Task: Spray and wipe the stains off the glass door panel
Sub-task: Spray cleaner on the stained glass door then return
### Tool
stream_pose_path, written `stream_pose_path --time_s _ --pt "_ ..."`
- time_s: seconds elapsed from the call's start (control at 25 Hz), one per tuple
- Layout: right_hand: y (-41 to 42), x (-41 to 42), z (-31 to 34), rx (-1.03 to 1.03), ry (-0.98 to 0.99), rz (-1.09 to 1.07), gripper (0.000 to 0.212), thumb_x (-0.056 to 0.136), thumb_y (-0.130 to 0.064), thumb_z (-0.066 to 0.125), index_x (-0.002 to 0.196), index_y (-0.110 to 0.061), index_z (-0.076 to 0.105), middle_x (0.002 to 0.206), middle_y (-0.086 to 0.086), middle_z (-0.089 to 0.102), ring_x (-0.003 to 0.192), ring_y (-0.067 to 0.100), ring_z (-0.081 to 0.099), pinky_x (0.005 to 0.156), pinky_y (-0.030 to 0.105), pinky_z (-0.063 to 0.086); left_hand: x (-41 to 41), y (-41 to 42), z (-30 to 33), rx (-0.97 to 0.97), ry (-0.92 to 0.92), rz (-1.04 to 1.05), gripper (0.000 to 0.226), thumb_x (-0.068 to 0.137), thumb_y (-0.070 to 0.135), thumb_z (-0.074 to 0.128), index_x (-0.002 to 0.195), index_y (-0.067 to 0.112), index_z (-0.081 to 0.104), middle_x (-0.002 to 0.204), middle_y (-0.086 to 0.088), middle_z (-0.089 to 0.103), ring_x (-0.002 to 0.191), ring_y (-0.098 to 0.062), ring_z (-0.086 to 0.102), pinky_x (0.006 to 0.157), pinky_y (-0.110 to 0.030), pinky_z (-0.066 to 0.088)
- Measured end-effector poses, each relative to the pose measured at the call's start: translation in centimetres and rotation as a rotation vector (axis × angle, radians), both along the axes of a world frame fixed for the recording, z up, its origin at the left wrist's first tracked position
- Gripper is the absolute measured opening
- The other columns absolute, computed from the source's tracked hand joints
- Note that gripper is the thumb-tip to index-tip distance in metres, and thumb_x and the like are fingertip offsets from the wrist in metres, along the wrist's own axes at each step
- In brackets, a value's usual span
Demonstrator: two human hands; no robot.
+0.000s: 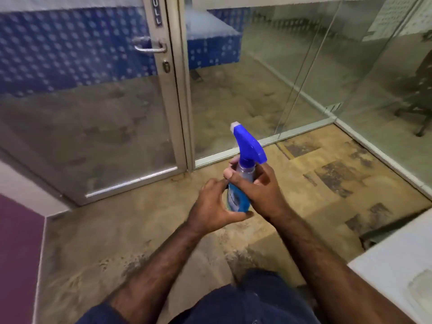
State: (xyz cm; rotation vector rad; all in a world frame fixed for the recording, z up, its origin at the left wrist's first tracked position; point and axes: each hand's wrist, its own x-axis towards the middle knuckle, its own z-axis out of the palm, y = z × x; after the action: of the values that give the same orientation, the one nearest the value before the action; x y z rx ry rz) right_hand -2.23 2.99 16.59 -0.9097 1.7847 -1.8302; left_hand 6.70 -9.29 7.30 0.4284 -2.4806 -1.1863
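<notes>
At centre, the left hand (214,203) and right hand (257,183) both grip the spray bottle (240,183). Its nozzle points toward 11 o'clock, short of the glass door (88,127), so a squeeze may wet the floor (140,230).

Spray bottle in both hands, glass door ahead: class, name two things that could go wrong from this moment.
1. Both hands grip the spray bottle, left hand low, right hand at the neck. No wiping cloth is in view, so sprayed liquid may run down the glass door panel before it gets wiped.
2. The nozzle points between the door and the fixed glass beside it, so a squeeze now may wet the wrong pane or the frame.
</notes>
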Motion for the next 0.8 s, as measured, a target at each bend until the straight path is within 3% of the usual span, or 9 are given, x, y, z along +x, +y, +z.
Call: stream_pose_path --time_s 0.08,0.2,0.32,0.44,0.6,0.72,0.8 --pt "-2.6 1.2 0.1 -0.001 -0.009 0.044 0.024 0.090 -0.010 0.085 0.105 -0.026 0.074 0.095 -0.010 0.077 0.091 0.012 0.075 0.083 0.024 0.062 1.7 -1.9 0.1 -0.025 0.027 0.059 0.098 0.062 0.072 0.088 0.147 0.038 0.052 0.135 0.004 0.065 0.128 -0.020 0.059 0.107 -0.048 0.053" --pt "-6.9 2.7 0.1 -0.019 -0.022 0.063 0.030 0.089 -0.016 0.087 0.115 -0.015 0.072 0.098 -0.007 0.075 0.091 0.014 0.072 0.088 0.031 0.062 4.2 -4.5 0.2 -0.050 0.034 0.156 0.099 0.063 0.075 0.086 0.147 0.042 0.046 0.137 0.009 0.065 0.128 -0.016 0.058 0.110 -0.046 0.051" --pt "-11.5 4.1 -0.1 -0.011 0.029 0.099 0.036 0.094 -0.019 0.085 0.121 -0.004 0.066 0.087 -0.012 0.073 0.082 0.009 0.071 0.082 0.023 0.059 6.8 -7.6 -0.1 -0.061 -0.028 0.281 0.086 0.060 0.084 0.078 0.133 0.046 0.052 0.117 0.017 0.061 0.115 -0.007 0.052 0.101 -0.035 0.049" --pt "-16.8 5.5 -0.6 -0.006 0.006 0.170 0.032 0.094 -0.019 0.085 0.111 0.000 0.066 0.081 -0.011 0.072 0.077 0.008 0.070 0.079 0.021 0.057 9.1 -12.0 0.0 -0.082 -0.045 0.353 0.082 0.062 0.079 0.080 0.131 0.046 0.052 0.117 0.020 0.062 0.116 -0.007 0.053 0.098 -0.032 0.047" --pt "-25.3 6.4 -0.7 -0.013 -0.058 0.213 0.031 0.094 -0.020 0.085 0.102 0.003 0.067 0.087 0.005 0.073 0.080 0.018 0.071 0.082 0.031 0.059 11.3 -19.7 0.4 -0.166 -0.050 0.394 0.092 0.065 0.078 0.081 0.143 0.043 0.047 0.136 0.018 0.061 0.132 -0.008 0.049 0.112 -0.036 0.043" --pt "-31.6 6.7 -0.1 -0.020 -0.093 0.225 0.027 0.095 -0.018 0.084 0.102 -0.001 0.065 0.086 0.008 0.071 0.078 0.018 0.070 0.081 0.031 0.060 13.1 -25.7 0.9 -0.243 -0.115 0.386 0.119 0.068 0.085 0.076 0.163 0.024 0.039 0.165 0.007 0.047 0.158 -0.011 0.032 0.133 -0.045 0.024" --pt "-36.0 6.6 0.6 -0.035 -0.103 0.244 0.026 0.095 -0.019 0.084 0.103 -0.003 0.065 0.085 0.015 0.070 0.075 0.017 0.070 0.080 0.027 0.058 14.2 -30.5 1.9 -0.360 -0.182 0.408 0.124 0.074 0.088 0.067 0.167 0.015 0.031 0.174 0.000 0.036 0.164 -0.013 0.023 0.136 -0.050 0.015"
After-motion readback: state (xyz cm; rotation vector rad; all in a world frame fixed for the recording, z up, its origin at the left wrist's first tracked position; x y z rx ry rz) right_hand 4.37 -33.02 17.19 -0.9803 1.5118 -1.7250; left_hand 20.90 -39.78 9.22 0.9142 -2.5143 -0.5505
